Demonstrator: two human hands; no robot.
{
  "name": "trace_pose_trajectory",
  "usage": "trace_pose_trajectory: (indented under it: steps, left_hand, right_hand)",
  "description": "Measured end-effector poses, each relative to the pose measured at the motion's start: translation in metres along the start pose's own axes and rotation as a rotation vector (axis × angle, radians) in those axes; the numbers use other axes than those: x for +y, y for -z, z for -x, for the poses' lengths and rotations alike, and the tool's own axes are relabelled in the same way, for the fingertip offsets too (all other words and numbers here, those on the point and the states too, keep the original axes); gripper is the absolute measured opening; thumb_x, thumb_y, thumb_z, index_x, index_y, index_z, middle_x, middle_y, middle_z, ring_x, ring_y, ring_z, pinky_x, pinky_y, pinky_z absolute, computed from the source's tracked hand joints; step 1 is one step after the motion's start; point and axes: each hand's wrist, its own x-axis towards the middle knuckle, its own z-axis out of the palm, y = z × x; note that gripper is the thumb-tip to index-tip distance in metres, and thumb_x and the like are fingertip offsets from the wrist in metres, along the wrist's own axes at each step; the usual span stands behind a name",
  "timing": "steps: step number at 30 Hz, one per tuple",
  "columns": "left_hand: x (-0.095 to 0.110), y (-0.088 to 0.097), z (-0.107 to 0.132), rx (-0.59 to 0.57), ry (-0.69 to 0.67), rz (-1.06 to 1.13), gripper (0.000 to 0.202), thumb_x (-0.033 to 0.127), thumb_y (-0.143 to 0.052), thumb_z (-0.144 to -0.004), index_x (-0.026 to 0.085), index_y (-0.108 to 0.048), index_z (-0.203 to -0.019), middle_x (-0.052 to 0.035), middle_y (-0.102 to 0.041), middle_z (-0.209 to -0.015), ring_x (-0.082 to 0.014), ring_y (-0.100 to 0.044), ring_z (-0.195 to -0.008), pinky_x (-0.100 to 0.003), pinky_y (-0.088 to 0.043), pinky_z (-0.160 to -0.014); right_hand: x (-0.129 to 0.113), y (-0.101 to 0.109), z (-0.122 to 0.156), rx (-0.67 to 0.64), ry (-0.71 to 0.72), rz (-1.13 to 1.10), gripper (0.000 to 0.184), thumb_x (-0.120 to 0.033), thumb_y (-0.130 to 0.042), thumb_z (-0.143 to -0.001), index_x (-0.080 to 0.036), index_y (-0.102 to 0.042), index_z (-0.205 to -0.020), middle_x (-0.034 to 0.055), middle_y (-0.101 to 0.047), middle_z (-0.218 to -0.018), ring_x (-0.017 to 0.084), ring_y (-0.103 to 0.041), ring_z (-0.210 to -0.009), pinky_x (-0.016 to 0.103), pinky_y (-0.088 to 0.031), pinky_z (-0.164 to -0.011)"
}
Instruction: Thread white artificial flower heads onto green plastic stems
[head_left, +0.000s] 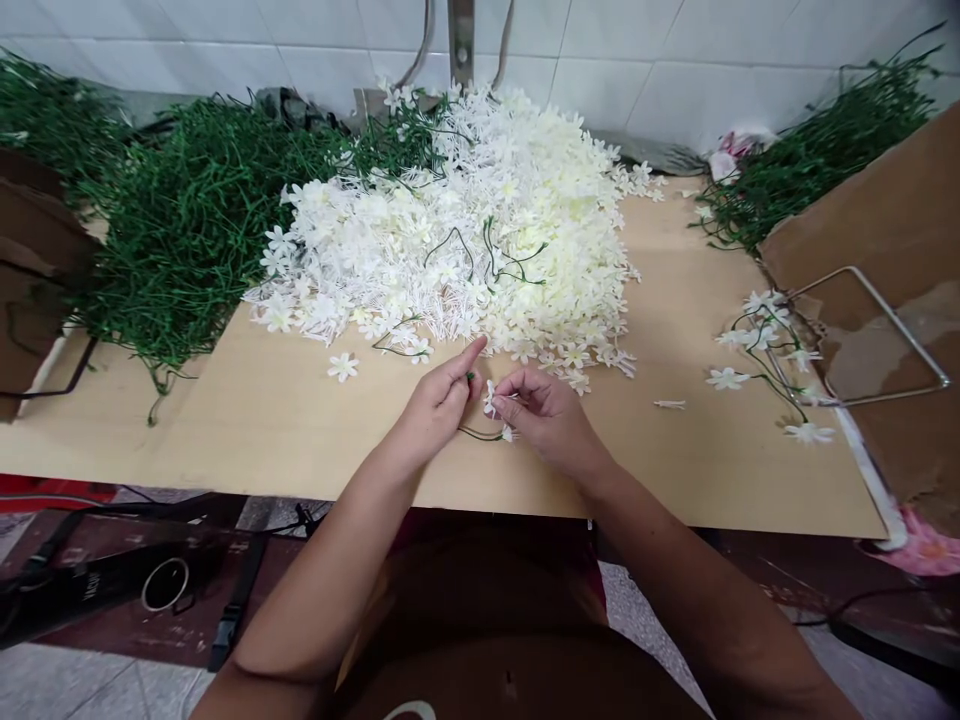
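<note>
Head view: left hand [439, 405] pinching the green stem [480, 434] at its tip, index finger stretched toward the flower pile [457, 230]; right hand [547, 415] pinching a white flower [490, 397] just beside that tip, over the table [300, 430]. Best done, by judgement, with stem held steady, flower centre lined up square on the tip, then pressed on gently without bending. No legible writing; small marks on the dark gear [90, 585] below, too blurred to read.
</note>
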Motion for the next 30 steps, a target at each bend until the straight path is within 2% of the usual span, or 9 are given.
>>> trace_pose_trajectory:
  steps: [3, 7, 11, 14, 17, 19, 24, 30]
  left_hand:
    - [-0.003, 0.001, 0.0, 0.025, 0.022, 0.028, 0.055, 0.023, -0.057, -0.084, 0.016, -0.055, -0.139, 0.0001, -0.062, -0.081, -0.0104, -0.052, -0.071, -0.026, -0.046, -0.074]
    - [-0.003, 0.0, -0.001, 0.094, 0.03, 0.135, 0.043, 0.022, -0.066, -0.077, 0.018, -0.071, -0.119, -0.0021, -0.071, -0.084, -0.0124, -0.061, -0.077, -0.028, -0.05, -0.079]
    - [0.002, -0.004, -0.003, 0.171, 0.117, 0.269, 0.037, 0.031, -0.074, -0.07, 0.016, -0.077, -0.103, -0.0059, -0.075, -0.084, -0.015, -0.065, -0.071, -0.03, -0.053, -0.068]
    - [0.004, -0.007, -0.004, 0.196, 0.194, 0.248, 0.029, 0.032, -0.077, -0.066, 0.014, -0.077, -0.088, -0.0045, -0.072, -0.071, -0.0142, -0.062, -0.062, -0.028, -0.051, -0.06]
    - [0.003, -0.007, -0.005, 0.168, 0.181, 0.17, 0.02, 0.033, -0.075, -0.068, 0.014, -0.07, -0.072, 0.0001, -0.063, -0.057, -0.0104, -0.052, -0.051, -0.024, -0.044, -0.052]
    - [0.003, -0.005, -0.005, 0.125, 0.125, 0.103, 0.02, 0.034, -0.071, -0.073, 0.015, -0.065, -0.069, 0.0025, -0.057, -0.053, -0.0089, -0.046, -0.048, -0.022, -0.038, -0.049]
    - [0.005, -0.002, -0.004, 0.01, -0.067, -0.098, 0.018, 0.031, -0.059, -0.083, 0.017, -0.063, -0.073, 0.0006, -0.057, -0.066, -0.0121, -0.051, -0.065, -0.025, -0.042, -0.065]
    - [0.004, -0.002, -0.003, -0.028, -0.012, -0.146, 0.023, 0.034, -0.052, -0.088, 0.018, -0.055, -0.071, 0.0026, -0.052, -0.062, -0.0119, -0.049, -0.063, -0.025, -0.042, -0.067]
  right_hand:
    - [0.0, 0.001, 0.001, -0.015, 0.01, 0.0, 0.025, -0.039, -0.075, -0.07, -0.019, -0.06, -0.073, -0.0007, -0.063, -0.069, 0.012, -0.061, -0.064, 0.025, -0.049, -0.057]
    - [-0.003, 0.001, 0.0, -0.023, 0.025, -0.072, 0.024, -0.037, -0.075, -0.071, -0.019, -0.059, -0.073, -0.0015, -0.062, -0.07, 0.013, -0.064, -0.067, 0.029, -0.055, -0.067]
    - [-0.003, -0.001, 0.001, -0.076, 0.1, -0.025, 0.019, -0.034, -0.073, -0.073, -0.02, -0.059, -0.072, -0.0017, -0.062, -0.068, 0.011, -0.061, -0.064, 0.027, -0.054, -0.063]
    - [-0.003, 0.0, 0.001, -0.063, 0.143, -0.01, 0.018, -0.033, -0.072, -0.074, -0.02, -0.06, -0.072, -0.0016, -0.062, -0.068, 0.011, -0.06, -0.063, 0.026, -0.052, -0.06]
    - [-0.006, 0.004, -0.001, -0.023, 0.128, -0.049, 0.021, -0.035, -0.075, -0.073, -0.02, -0.06, -0.074, -0.0018, -0.062, -0.069, 0.011, -0.06, -0.063, 0.028, -0.054, -0.062]
    - [-0.01, 0.007, -0.004, 0.003, 0.114, -0.063, 0.025, -0.038, -0.077, -0.071, -0.02, -0.06, -0.075, -0.0018, -0.061, -0.07, 0.012, -0.061, -0.064, 0.029, -0.054, -0.064]
    - [-0.015, 0.012, -0.011, 0.039, 0.069, -0.054, 0.032, -0.043, -0.08, -0.066, -0.019, -0.062, -0.077, -0.0007, -0.063, -0.071, 0.013, -0.063, -0.066, 0.031, -0.054, -0.068]
    - [-0.012, 0.012, -0.013, 0.044, 0.072, 0.028, 0.03, -0.043, -0.079, -0.066, -0.019, -0.063, -0.073, -0.0005, -0.063, -0.069, 0.013, -0.06, -0.068, 0.03, -0.052, -0.068]
